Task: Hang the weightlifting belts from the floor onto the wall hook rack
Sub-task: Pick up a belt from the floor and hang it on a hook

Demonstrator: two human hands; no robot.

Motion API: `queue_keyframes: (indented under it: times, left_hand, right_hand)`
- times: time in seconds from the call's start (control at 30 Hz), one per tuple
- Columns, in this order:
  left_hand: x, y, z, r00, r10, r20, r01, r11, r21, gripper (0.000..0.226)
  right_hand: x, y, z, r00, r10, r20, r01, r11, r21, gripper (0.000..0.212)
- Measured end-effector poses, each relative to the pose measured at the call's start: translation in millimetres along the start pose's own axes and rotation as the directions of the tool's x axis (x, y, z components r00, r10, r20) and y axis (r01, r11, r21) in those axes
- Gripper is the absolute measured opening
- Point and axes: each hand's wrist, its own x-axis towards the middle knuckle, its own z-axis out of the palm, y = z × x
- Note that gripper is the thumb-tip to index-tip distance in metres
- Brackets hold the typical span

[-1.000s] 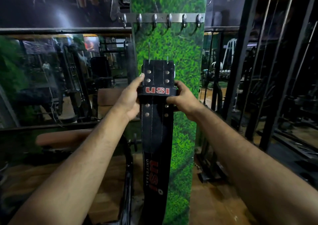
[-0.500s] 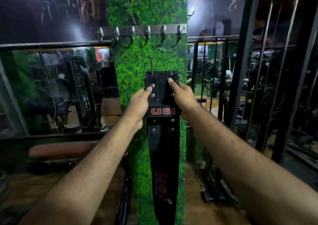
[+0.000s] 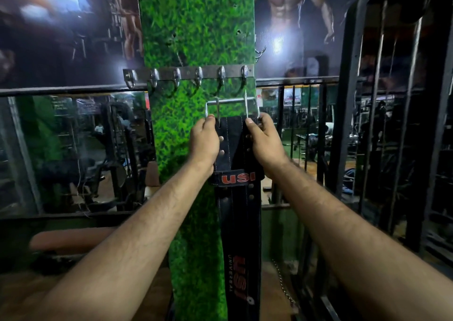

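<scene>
A black leather weightlifting belt [image 3: 239,212] with red "USI" lettering hangs straight down in front of a green grass-patterned pillar [image 3: 198,26]. My left hand [image 3: 204,141] grips its top left edge and my right hand [image 3: 266,141] grips its top right edge. The belt's steel buckle [image 3: 231,102] stands up above my fingers, just below the metal hook rack [image 3: 188,74]. One buckle prong reaches up to the rightmost hook [image 3: 244,74]. All the rack's hooks are bare.
A dark mirrored wall with a rail runs to the left of the pillar. A padded bench [image 3: 73,238] sits low on the left. Black steel gym frames [image 3: 392,124] stand on the right. Another small hook [image 3: 260,52] sticks out of the pillar's right edge.
Both hands have lifted the belt higher and slid to its top edge. The buckle frame now stands up near the rightmost hooks.
</scene>
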Motion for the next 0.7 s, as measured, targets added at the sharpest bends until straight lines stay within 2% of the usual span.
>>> queue_keyframes:
  times: [0.07,0.1,0.3,0.37,0.47,0.7]
  left_hand:
    - [6.7,5.2,9.8,0.998,0.055,-0.016,-0.055,0.998,0.019,0.027]
    - [11.4,7.0,13.8,0.997,0.071,0.005,-0.071,0.997,0.027,0.028]
    - [40.7,25.3,30.9,0.986,0.033,0.164,-0.031,0.999,-0.016,0.036]
    - [49.7,30.3,40.1,0.990,0.057,0.132,-0.051,0.998,-0.048,0.036]
    - [68.6,32.8,52.3,0.993,0.089,0.076,-0.088,0.996,-0.008,0.038]
    - [100.0,24.9,64.2,0.998,0.007,0.070,-0.011,0.998,0.065,0.039]
  right_hand:
    - [11.3,1.2,-3.2,0.999,-0.019,-0.033,0.018,1.000,-0.017,0.044]
    - [15.6,-0.9,-4.9,0.998,-0.035,-0.053,0.034,0.999,-0.019,0.044]
    - [49.2,-13.4,-21.0,0.994,-0.040,-0.106,0.048,0.996,0.077,0.011]
    - [62.9,-17.2,-24.2,0.992,-0.008,-0.126,0.019,0.996,0.090,0.021]
    - [81.3,-20.2,-26.9,0.990,0.046,-0.137,-0.037,0.997,0.069,0.031]
    - [111.1,-7.9,-29.4,0.979,0.176,-0.101,-0.163,0.978,0.131,0.041]
